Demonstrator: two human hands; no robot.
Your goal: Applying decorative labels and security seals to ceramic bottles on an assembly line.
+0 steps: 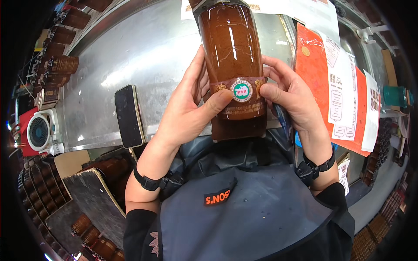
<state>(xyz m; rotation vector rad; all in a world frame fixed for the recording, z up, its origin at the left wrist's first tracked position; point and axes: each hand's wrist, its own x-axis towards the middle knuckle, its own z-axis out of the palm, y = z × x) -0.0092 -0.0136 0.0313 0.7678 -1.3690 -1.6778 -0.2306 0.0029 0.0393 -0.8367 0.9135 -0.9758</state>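
Observation:
A large brown glossy bottle (230,48) is held between my two hands, tilted away from me over the near edge of the metal table. A brown label band with a round white and green sticker (242,90) wraps its lower part. My left hand (193,93) grips the left side, its thumb pressing the band left of the sticker. On the opposite side my right hand (291,89) holds the bottle, thumb tip at the band's right part. Fingers behind the glass are partly hidden. Below the right palm shows a dark blue item (282,121) that I cannot make out.
A smartphone (129,115) lies on the metal table (93,102) to the left. Orange and white printed sheets (315,87) cover the right side. A small white fan (39,130) stands at the far left, near rows of brown bottles (63,64). A teal container (396,96) is far right.

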